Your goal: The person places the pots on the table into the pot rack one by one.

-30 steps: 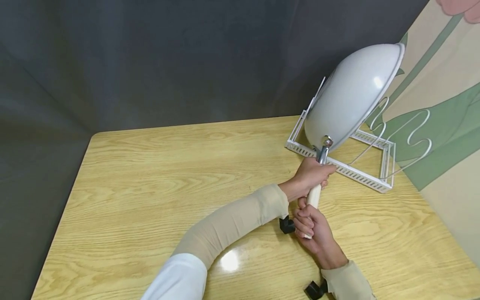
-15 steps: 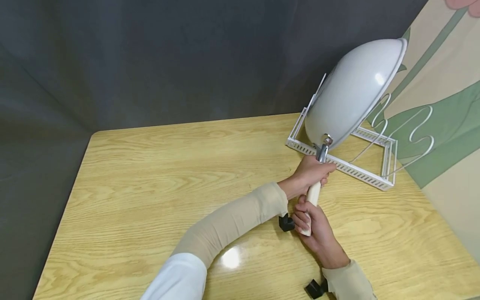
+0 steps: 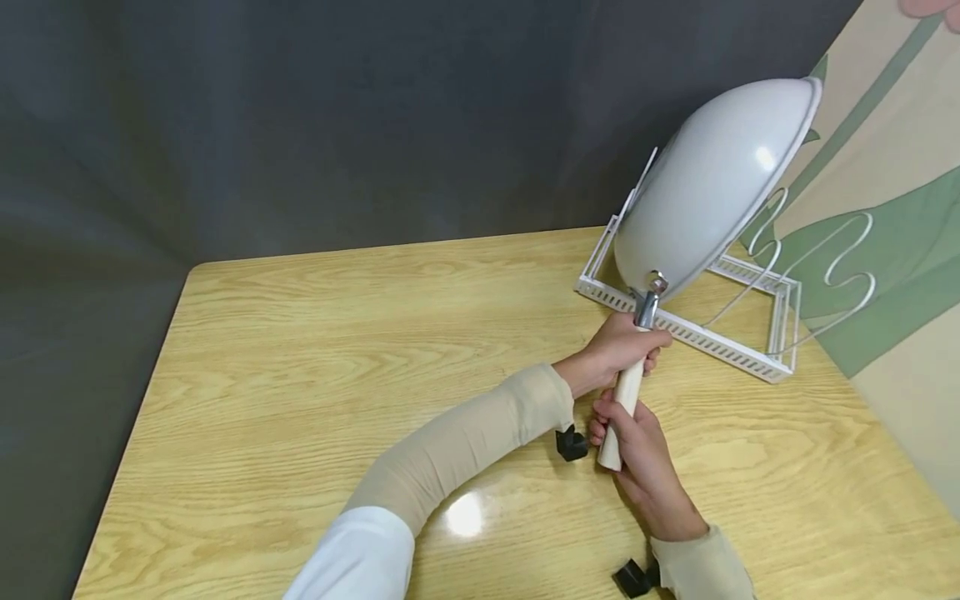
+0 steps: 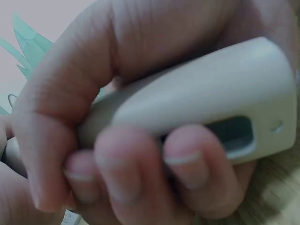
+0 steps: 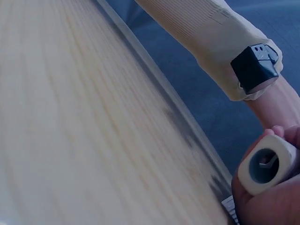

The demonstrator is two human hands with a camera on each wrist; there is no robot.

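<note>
A pale wok [image 3: 705, 183] stands tilted on its side in a white metal rack [image 3: 720, 346], its rounded back facing left. Its cream handle [image 3: 626, 392] slants down toward me from a shiny metal neck with a bolt. My left hand [image 3: 618, 346] grips the handle just below that neck, thumb pointing right. Lower down, my right hand [image 3: 637, 442] holds the handle close to its end. In the left wrist view, the curled fingers [image 4: 126, 173] of that hand wrap the handle beside a dark slot. The right wrist view shows the handle's hollow end [image 5: 251, 176].
Wavy white wires [image 3: 847, 279] rise from the rack's right side. Underneath is a wood-grain table [image 3: 337, 358], with a dark curtain [image 3: 375, 125] behind it and a patterned wall [image 3: 915, 250] at the right. Small black cameras [image 3: 572, 444] hang at both wrists.
The fingers of my right hand have shifted around the handle, and more of its end shows. My left hand keeps its hold. The head view has shifted slightly.
</note>
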